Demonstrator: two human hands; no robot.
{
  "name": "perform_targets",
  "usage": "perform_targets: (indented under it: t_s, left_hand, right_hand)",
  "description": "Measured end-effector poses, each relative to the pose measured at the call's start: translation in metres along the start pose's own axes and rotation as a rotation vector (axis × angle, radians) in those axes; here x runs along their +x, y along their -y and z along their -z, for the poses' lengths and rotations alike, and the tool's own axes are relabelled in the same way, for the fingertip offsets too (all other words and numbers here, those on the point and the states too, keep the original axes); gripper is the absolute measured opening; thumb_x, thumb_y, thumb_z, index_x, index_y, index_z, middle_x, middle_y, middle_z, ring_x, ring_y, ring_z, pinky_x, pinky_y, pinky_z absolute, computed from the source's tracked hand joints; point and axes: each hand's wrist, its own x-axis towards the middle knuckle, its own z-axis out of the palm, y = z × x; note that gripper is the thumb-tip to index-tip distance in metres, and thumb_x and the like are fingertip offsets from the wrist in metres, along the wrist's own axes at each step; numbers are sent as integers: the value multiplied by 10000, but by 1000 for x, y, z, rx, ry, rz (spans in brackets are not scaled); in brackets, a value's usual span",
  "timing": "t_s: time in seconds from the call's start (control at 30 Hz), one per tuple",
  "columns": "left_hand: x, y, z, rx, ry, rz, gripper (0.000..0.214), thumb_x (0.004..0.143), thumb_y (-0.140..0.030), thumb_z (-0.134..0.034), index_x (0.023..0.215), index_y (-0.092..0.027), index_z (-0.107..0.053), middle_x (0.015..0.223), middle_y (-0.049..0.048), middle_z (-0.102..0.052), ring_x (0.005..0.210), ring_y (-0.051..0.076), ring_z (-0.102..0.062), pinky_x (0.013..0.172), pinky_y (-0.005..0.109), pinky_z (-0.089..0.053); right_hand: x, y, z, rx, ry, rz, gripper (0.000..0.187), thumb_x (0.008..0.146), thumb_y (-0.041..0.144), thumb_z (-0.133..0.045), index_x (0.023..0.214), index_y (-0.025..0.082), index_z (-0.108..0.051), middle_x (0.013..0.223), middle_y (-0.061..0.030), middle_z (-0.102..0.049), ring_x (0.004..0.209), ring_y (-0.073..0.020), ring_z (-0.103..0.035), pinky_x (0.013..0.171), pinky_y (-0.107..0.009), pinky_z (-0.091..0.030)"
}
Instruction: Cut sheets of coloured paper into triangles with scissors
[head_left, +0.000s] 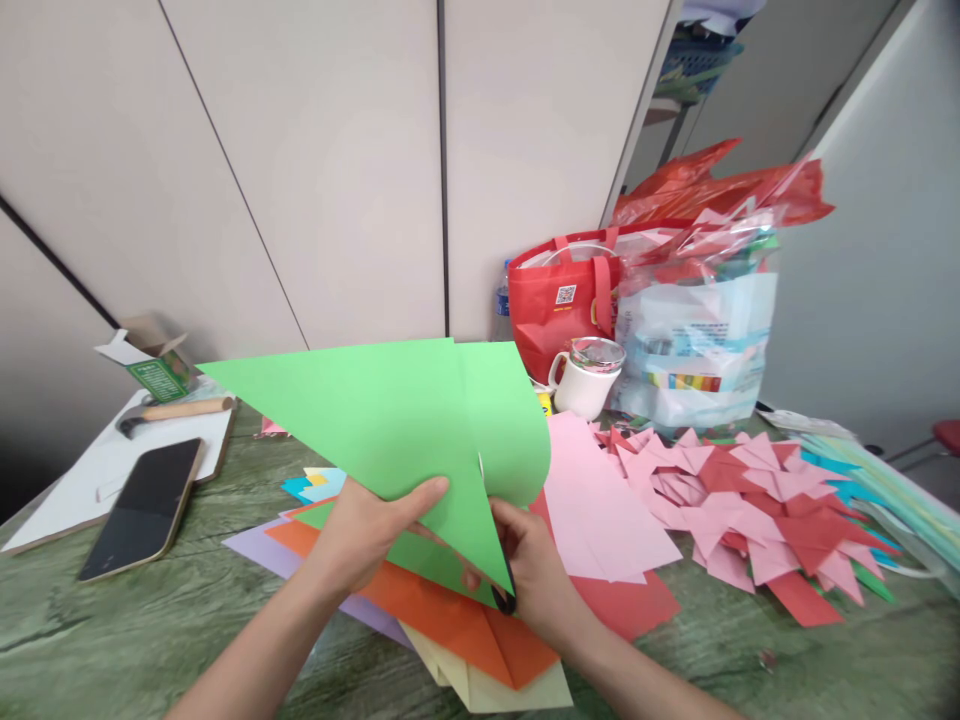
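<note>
Head view: I count two hands at work, both mine, over one desk [75,640]. The fingers of my left hand [367,535] are clamped on green paper [390,420], thumb on top. The fingers of my right hand [536,565] are closed around one pair of black-handled scissors [507,602], mostly hidden; a sliver of blade shows at the paper. The green paper is raised above the stack; its layers cannot be counted.

Beneath it: one orange sheet [442,625] on top, with purple paper [262,545] and cream paper [487,688] protruding. To the right: overlapping pink sheets [600,500] and a heap of folded pieces [750,510], too tangled to count. Behind: one mug [589,380], one red bag [555,325]. Left: one phone [146,510], one hammer [187,407], one opened box [157,368].

Edges: the paper's left point reaches toward the box; its curved right edge overlaps the pink sheets. Open room lies between phone and stack, and at lower right.
</note>
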Motion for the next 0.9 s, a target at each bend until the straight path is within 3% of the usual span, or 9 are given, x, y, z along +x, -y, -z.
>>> perform_targets:
  t_s: [0.17, 0.53, 0.77, 0.9]
  left_hand:
    - [0, -2, -1, 8, -18, -4, 455, 664, -300, -690, 1093, -200, -573, 968, 65, -671, 726, 215, -635, 508, 323, -561]
    - [0, 0, -1, 48, -6, -7, 365, 677, -327, -675, 1006, -184, -606, 938, 65, -693, 694, 218, -653, 492, 327, -570]
    - [-3, 1, -4, -12, 53, 26, 354, 678, -302, -687, 1003, -184, -612, 967, 72, -690, 691, 215, -661, 445, 300, -570]
    - [-4, 1, -7, -60, 97, 54, 322, 698, -293, -675, 992, -173, -619, 940, 78, -692, 674, 199, -656, 454, 294, -574]
  right_hand:
    - [-1, 2, -1, -10, -21, -1, 158, 562, 251, -699, 613, 185, -565, 401, 72, -515, 368, -80, -420, 389, -193, -363]
    - [1, -3, -3, -8, -31, -29, 174, 587, 320, -683, 627, 188, -577, 378, 71, -482, 337, -94, -449, 346, -200, -361]
    - [3, -6, 3, 49, -30, 105, 256, 587, 260, -755, 780, 198, -600, 767, -34, -694, 710, -205, -631, 632, -290, -509]
    - [4, -6, 4, 66, -26, 99, 269, 583, 259, -767, 788, 199, -604, 775, -43, -709, 766, -238, -648, 661, -320, -524]
